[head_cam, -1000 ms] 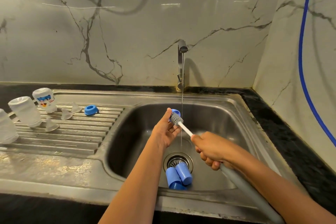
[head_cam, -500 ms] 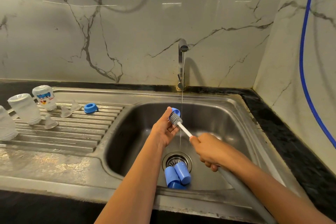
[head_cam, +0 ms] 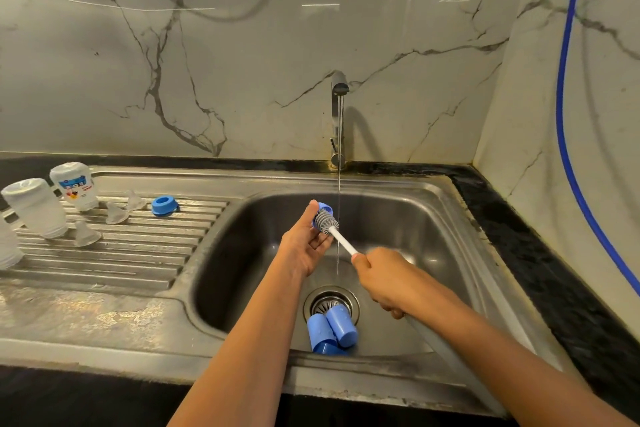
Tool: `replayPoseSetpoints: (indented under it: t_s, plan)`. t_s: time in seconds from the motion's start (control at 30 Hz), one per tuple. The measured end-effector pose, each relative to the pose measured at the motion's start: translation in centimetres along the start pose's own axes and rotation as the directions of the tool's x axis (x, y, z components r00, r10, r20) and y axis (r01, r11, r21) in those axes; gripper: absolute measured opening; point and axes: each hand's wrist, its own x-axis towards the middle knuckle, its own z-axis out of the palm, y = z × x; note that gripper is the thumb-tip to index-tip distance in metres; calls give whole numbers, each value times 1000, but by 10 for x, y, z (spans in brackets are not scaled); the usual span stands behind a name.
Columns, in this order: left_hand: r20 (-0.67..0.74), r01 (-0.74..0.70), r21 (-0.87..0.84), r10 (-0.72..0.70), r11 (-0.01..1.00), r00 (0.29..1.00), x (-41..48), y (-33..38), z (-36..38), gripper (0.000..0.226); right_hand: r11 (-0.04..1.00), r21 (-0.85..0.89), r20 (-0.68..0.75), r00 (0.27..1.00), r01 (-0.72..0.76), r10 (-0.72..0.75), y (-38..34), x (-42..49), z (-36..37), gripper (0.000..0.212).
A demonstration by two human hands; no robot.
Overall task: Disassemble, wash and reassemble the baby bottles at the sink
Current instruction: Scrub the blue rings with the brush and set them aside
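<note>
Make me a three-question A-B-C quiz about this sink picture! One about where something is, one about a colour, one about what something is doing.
1. Where do the blue caps lie? A in the basin at the drain; B on the floor; C on the wall.
2. What colour is the ring on the drainboard? A red; B blue; C green.
3. The tap is: A off; B running; C wrapped in cloth.
Answers: A, they lie against the drain; B, it is blue like the caps; B, a thin stream falls from it.
</note>
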Motion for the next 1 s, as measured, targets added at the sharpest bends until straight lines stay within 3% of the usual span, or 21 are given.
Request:
replayPoseSetpoints:
  t_s: [0.1,0.37,0.43,0.5,0.57,0.6,0.67,0.73,0.8,0.87,1.0]
  plan:
    - [41,12,5,-12,1000,999,-3,-1,1,42,1000,-5,11,1000,-17,17,4,0,0,41]
    - [73,-23,97,16,995,997,-2,-2,6,37,989,-148,-141,989,13,-35,-1,-1,-5,39]
    - [98,-18,124,6,992,995,-3,-1,6,36,994,-106,-124,991,27,-41,0,-1,-5,38]
    - [165,32,81,-46,996,985,-6,1,5,39,996,91,-50,999,4,0,2,3,-4,39]
    - [226,77,39,-84,996,971,-8,3,5,42,906,413,106,993,-93,53,3,8,-5,40]
    - [248,92,18,-94,996,964,-9,4,5,43,803,569,222,973,-177,57,3,9,-8,41]
    - [298,125,-48,-106,991,949,-11,7,5,44,480,779,472,881,-402,-27,3,11,-17,47]
    - [360,176,-163,-108,971,926,-15,8,5,44,144,790,613,758,-596,-221,5,13,-27,47]
    - [413,213,-259,-92,942,906,-16,10,6,43,-11,728,628,674,-685,-388,6,10,-32,39]
    - [398,198,-292,-69,936,915,-14,9,6,42,-13,728,625,670,-686,-401,5,8,-32,36]
    - [180,10,-167,21,986,983,-7,4,10,38,197,768,639,751,-609,-168,0,6,-31,48]
